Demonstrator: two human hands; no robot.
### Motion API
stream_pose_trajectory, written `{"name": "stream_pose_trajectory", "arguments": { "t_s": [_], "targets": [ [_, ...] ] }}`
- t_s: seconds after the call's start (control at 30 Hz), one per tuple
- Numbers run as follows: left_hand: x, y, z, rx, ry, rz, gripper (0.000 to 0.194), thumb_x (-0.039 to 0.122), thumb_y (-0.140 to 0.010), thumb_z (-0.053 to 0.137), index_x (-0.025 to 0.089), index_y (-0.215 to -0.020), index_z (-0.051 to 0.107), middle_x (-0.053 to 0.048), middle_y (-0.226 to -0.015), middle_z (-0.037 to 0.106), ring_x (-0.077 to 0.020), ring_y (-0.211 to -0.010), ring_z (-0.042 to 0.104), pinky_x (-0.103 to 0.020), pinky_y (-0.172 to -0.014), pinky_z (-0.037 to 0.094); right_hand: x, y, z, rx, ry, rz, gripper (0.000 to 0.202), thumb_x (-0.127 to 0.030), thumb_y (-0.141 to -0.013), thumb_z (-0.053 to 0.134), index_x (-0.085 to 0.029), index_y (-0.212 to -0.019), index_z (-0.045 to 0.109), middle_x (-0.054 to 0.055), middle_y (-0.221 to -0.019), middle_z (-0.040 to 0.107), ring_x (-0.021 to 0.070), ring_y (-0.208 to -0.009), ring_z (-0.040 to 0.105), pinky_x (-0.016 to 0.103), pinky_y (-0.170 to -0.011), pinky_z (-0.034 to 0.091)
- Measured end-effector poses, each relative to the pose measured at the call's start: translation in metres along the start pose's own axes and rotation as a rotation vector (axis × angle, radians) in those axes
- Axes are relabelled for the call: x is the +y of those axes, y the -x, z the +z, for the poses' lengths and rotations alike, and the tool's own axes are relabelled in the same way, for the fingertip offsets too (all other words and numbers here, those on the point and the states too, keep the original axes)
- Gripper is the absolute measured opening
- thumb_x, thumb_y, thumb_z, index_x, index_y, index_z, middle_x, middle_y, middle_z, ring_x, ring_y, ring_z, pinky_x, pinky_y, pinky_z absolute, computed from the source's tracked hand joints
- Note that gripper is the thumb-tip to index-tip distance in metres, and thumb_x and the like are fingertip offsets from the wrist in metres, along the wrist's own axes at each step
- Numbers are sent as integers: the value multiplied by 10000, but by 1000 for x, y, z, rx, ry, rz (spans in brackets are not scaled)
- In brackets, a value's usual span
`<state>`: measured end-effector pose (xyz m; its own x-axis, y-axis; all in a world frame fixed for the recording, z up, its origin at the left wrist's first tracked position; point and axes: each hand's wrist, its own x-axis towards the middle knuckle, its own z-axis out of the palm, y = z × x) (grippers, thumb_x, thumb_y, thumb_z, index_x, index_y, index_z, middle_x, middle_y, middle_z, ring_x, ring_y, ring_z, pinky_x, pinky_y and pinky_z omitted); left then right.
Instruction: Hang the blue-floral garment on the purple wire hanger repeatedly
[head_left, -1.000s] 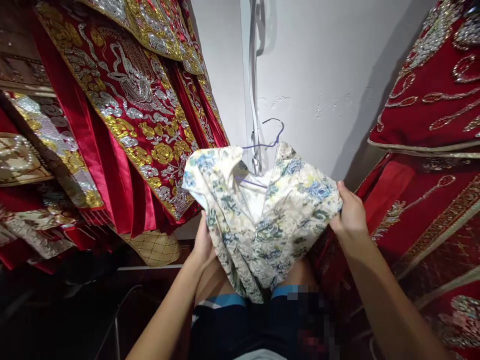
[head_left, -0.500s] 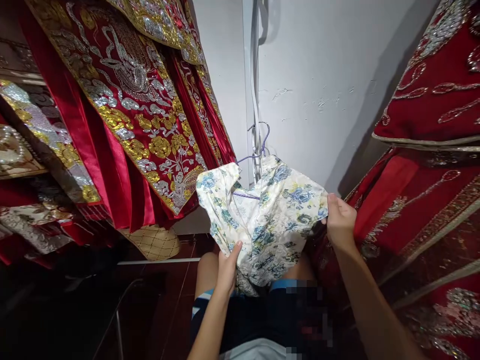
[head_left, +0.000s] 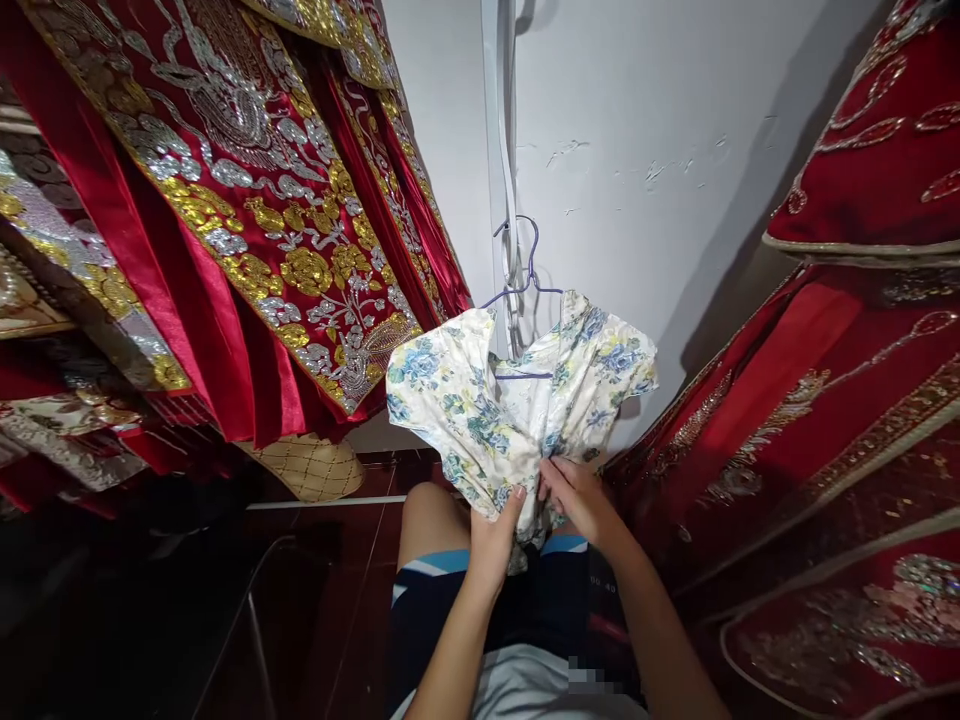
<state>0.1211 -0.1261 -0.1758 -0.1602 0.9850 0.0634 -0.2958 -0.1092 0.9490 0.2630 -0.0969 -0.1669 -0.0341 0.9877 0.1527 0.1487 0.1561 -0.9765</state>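
A white short-sleeved blouse (head_left: 480,415) with blue and yellow flowers hangs on a thin purple hanger (head_left: 531,275) in front of the wall. At its lower left side, my left hand (head_left: 496,530) is closed on the fabric, thumb in front and the other fingers hidden behind the cloth. My right hand (head_left: 576,495) pinches the blouse's front near the middle, just below the V-shaped neckline. Both sleeves hang loose from the hanger. The lower part of the blouse is bunched between my hands and partly hidden.
Red garments with gold and silver embroidery (head_left: 307,270) hang at the left. More red beaded garments (head_left: 787,400) hang close at the right. A white vertical strip (head_left: 495,130) runs down the wall (head_left: 637,90). A thin metal frame (head_left: 255,610) stands at lower left.
My right hand has let go of the right sleeve edge and moved left and down to the blouse's front. My left hand has shifted slightly right, still holding the fabric.
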Motion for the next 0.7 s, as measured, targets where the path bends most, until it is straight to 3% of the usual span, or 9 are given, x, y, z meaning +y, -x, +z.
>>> {"name": "stream_pose_trajectory", "arguments": {
  "t_s": [0.07,0.13,0.23,0.3,0.37,0.43,0.5,0.57,0.7],
  "targets": [
    [-3,1,2,-19,-9,4,588,439,-803,751,174,-1310,614,-136,-1308,651,-290,-1304,556,-421,-1159,372,-11,-4,1,-101,26,6,492,-554,-937,493,-191,-609,555,2,-566,558,124,-516,471,260,-539,375],
    [-8,1,0,-17,-46,21,592,444,-790,760,169,-1294,618,-138,-1273,663,-298,-1280,570,-428,-1145,387,-18,-5,-4,-67,-22,6,467,-523,-925,521,-192,-597,539,-10,-544,521,120,-525,449,256,-540,346],
    [-14,1,-10,156,-155,86,566,461,-820,724,153,-1280,606,-151,-1220,664,-313,-1232,589,-437,-1084,442,-23,2,-15,-17,-154,43,396,-483,-870,599,-188,-606,576,-29,-500,470,108,-489,390,258,-515,307],
    [-17,2,-18,358,-263,257,529,435,-865,676,171,-1308,559,-151,-1258,612,-303,-1243,563,-424,-1053,456,-25,9,-21,-9,-219,89,350,-469,-854,622,-183,-651,633,-31,-493,473,104,-470,363,260,-496,286],
    [-16,4,-22,462,-417,537,505,364,-869,677,207,-1322,520,-140,-1306,535,-287,-1278,510,-422,-1071,425,-28,14,-24,-6,-239,118,317,-454,-850,629,-180,-697,675,-28,-497,489,104,-465,354,261,-486,275],
    [-14,6,-21,434,-574,770,519,284,-842,706,225,-1318,505,-134,-1312,487,-278,-1289,467,-436,-1091,386,-32,16,-24,-12,-232,125,300,-432,-848,626,-179,-698,684,-24,-497,497,104,-467,356,261,-490,279],
    [-10,7,-14,373,-685,874,521,240,-832,713,220,-1309,508,-138,-1287,490,-281,-1269,456,-454,-1084,370,-36,16,-20,-47,-208,141,286,-407,-852,615,-179,-694,685,-26,-497,500,102,-464,353,261,-495,285],
    [-7,6,-4,278,-765,880,467,218,-839,702,214,-1272,529,-127,-1225,537,-274,-1199,487,-450,-1043,382,-38,18,-14,-89,-178,164,258,-378,-855,604,-181,-715,694,-29,-502,505,101,-469,367,257,-506,299],
    [-5,0,9,8,-813,727,94,139,-898,571,202,-968,576,-49,-931,615,-215,-928,540,-349,-841,419,-43,23,-3,-158,-165,148,201,-329,-836,611,-181,-745,712,-32,-510,516,104,-506,431,241,-521,318]
  ]
}}
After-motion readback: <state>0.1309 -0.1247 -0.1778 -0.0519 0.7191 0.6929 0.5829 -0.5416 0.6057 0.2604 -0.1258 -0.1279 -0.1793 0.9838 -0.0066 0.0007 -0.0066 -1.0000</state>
